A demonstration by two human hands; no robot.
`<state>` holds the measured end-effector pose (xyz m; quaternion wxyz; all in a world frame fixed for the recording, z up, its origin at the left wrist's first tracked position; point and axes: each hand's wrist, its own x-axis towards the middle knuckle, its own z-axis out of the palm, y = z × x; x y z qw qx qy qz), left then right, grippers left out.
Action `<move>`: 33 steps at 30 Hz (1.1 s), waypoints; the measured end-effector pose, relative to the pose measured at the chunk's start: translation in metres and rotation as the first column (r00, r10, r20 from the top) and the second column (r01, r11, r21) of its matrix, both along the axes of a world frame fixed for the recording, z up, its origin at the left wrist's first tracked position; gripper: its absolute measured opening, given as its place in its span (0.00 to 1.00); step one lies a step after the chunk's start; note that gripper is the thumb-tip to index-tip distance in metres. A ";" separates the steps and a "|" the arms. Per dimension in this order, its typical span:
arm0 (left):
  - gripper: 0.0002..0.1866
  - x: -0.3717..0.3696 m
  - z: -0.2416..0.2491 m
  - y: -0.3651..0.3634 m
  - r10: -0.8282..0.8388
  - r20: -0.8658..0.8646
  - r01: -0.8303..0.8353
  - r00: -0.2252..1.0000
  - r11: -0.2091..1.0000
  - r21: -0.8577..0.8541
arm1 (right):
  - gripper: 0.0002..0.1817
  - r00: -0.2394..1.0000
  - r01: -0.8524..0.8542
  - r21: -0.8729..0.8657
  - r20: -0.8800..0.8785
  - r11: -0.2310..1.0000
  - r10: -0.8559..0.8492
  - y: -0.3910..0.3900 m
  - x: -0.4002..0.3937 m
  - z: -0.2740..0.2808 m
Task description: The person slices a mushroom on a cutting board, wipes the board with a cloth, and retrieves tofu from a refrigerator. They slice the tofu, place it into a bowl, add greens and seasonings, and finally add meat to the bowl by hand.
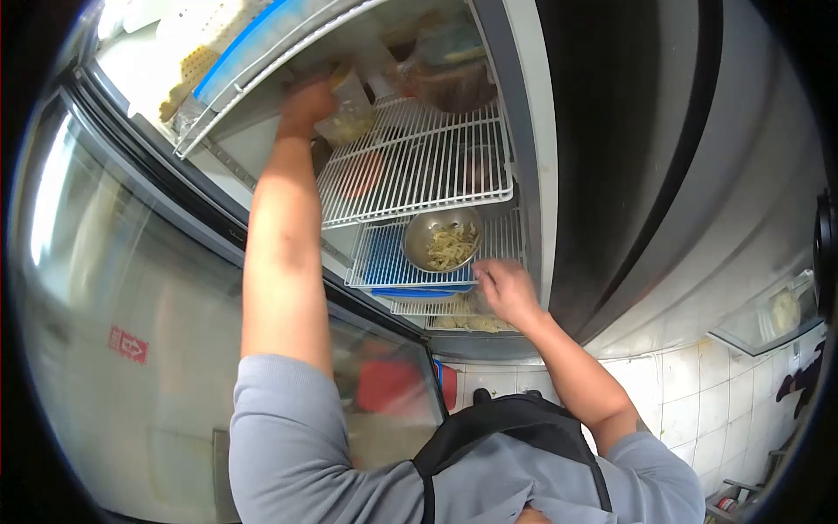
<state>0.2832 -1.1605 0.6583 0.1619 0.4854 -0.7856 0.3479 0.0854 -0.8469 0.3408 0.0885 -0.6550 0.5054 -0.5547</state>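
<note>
My left hand (309, 103) reaches deep onto the upper wire shelf (419, 162) of an open fridge. It is beside a clear container (351, 120) with pale yellowish contents; its fingers are blurred and partly hidden. One shelf lower, a round metal bowl (419, 237) holds greenish-yellow strips of food (452, 244). Near the bowl's front rim and the shelf edge is my right hand (508, 293), its fingers curled closed. Whether these fingers grip the rim, the wire or something small is hidden.
A glass door (131, 262) stands open on the left. Above my left arm, a higher shelf carries a blue-edged tray (240, 52). Wrapped items (449, 83) sit at the upper shelf's back right. Bagged food (471, 323) lies at the bottom. Steel panels (628, 157) rise on the right.
</note>
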 end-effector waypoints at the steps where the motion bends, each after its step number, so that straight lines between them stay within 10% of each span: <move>1: 0.29 -0.004 0.006 0.007 0.048 0.038 -0.049 0.998 0.998 0.024 | 0.07 1.000 0.024 0.055 -0.003 0.998 -0.024 0.001 -0.001 0.002; 5: 0.26 0.010 -0.007 -0.006 0.255 0.015 -0.255 0.967 0.957 0.137 | 0.13 0.999 0.054 0.286 -0.016 0.957 -0.052 -0.005 -0.001 0.019; 8: 0.23 0.027 -0.014 0.026 0.131 -0.017 -0.132 0.991 0.979 -0.157 | 0.20 0.984 0.132 0.252 -0.152 0.959 -0.095 -0.008 0.003 0.016; 14: 0.21 0.070 -0.021 -0.001 0.163 0.051 -0.156 0.985 0.981 -0.116 | 0.25 0.954 0.171 0.322 -0.289 0.931 -0.076 -0.028 0.018 -0.001; 22: 0.26 0.028 -0.025 0.067 0.011 -0.301 -0.103 0.953 0.951 -0.291 | 0.19 0.964 0.131 0.357 -0.264 0.925 -0.035 -0.033 0.017 0.000; 23: 0.26 0.025 -0.024 0.075 0.017 -0.387 -0.124 0.922 0.960 -0.252 | 0.18 0.965 0.128 0.366 -0.260 0.922 -0.031 -0.032 0.017 0.002; 25: 0.19 0.031 -0.036 0.116 -0.562 -0.569 0.312 0.601 0.820 -0.480 | 0.16 0.971 0.106 0.304 -0.237 0.947 -0.033 -0.030 0.019 -0.007; 27: 0.10 0.021 -0.069 0.198 -0.585 -0.795 0.308 0.157 0.794 -0.524 | 0.13 0.978 0.083 0.140 -0.202 0.987 -0.054 -0.034 0.016 -0.030; 29: 0.04 0.024 -0.129 0.236 -0.730 -0.682 0.245 0.040 0.669 -0.702 | 0.13 0.979 0.067 0.086 -0.199 0.994 -0.048 -0.029 0.012 -0.033; 33: 0.06 0.039 -0.237 0.242 -0.258 -0.962 0.214 0.086 0.948 -0.235 | 0.13 0.979 0.057 0.086 -0.202 0.995 -0.038 -0.018 0.010 -0.033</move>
